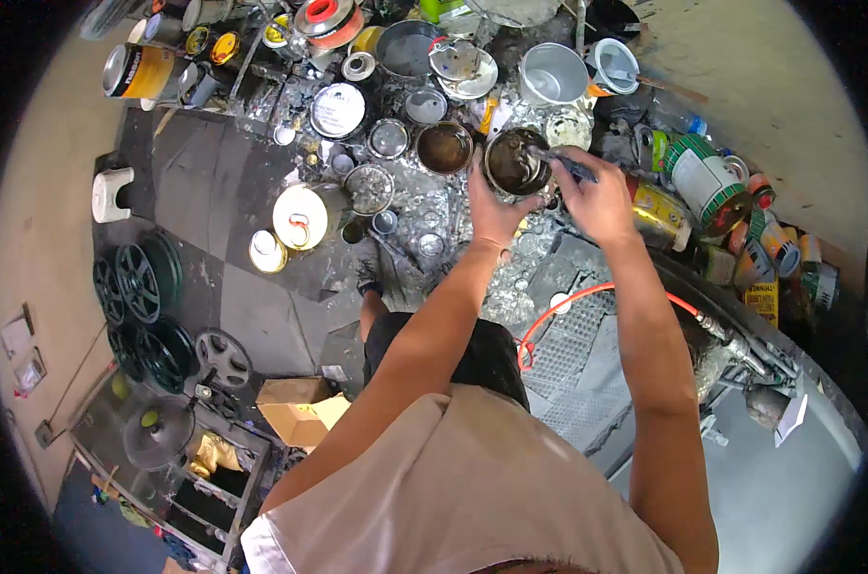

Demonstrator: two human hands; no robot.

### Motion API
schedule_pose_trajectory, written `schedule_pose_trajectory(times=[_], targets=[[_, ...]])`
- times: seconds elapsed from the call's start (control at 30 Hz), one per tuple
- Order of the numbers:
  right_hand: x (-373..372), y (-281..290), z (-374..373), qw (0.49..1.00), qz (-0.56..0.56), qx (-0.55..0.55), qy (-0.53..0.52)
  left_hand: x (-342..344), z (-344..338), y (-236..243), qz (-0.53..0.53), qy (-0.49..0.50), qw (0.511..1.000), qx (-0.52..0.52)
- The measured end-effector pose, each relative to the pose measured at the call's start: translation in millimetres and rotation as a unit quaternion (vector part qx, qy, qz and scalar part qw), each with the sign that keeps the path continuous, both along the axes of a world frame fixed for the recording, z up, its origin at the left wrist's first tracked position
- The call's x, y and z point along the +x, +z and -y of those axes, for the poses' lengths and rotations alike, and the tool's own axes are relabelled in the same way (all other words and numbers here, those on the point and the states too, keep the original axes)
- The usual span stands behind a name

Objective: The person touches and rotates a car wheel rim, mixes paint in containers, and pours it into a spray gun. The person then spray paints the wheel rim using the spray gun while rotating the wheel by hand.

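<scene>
My left hand (496, 209) is wrapped round the side of a small round tin (492, 179) with dark residue and grey smears inside. My right hand (601, 196) is closed on a dark, narrow tool (576, 169), perhaps a scraper or brush; its exact kind is hard to make out. The tool's far end reaches over the tin's rim into its mouth. Just left of the tin stands another open tin (445, 148) with brown residue. A whitish, stained lid (569, 128) lies beyond my right hand.
Paint cans and tubs crowd the spattered bench, including a grey bucket (553, 74) and a white-lidded can (338, 110). Several used cans (707, 177) pile up at right. An orange hose (597, 289) curves under my right forearm. Wheel rims (138, 283) stand at left.
</scene>
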State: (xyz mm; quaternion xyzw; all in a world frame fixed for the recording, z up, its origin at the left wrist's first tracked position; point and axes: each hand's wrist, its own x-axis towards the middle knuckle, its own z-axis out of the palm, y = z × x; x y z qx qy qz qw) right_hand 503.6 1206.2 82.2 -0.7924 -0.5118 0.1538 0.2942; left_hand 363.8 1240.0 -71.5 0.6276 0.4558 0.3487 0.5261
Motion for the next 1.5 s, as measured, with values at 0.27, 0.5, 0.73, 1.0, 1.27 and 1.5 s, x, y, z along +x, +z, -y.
schedule_pose_trajectory(times=[0.27, 0.5, 0.73, 1.0, 1.27, 1.5], targets=[[-9.0, -1.5, 14.2, 0.997, -0.01, -0.062, 0.04, 13.4, -10.1, -13.6, 0.042, 0.014, 0.998, 0.049], [-3.1, 22.6, 24.9, 0.994, -0.079, -0.059, -0.036, 3.6, -7.5, -11.5, 0.056, -0.028, 0.997, 0.039], [-27.2, 98.0, 71.8, 0.997, 0.004, -0.077, 0.009, -47.7, -1.5, 64.8, 0.021, -0.187, 0.981, 0.057], [-122.8, 201.5, 125.9, 1.0, 0.018, -0.011, -0.005, -117.1, 17.3, 194.9, 0.088, -0.33, 0.936, 0.088], [-256.5, 242.3, 179.4, 0.988, -0.035, 0.095, -0.115, -200.0, 27.3, 236.8, 0.038, -0.493, 0.862, 0.113], [-350.7, 268.3, 221.0, 0.958, -0.002, 0.078, -0.275, -259.9, 44.0, 267.9, 0.07, -0.571, 0.802, 0.164]])
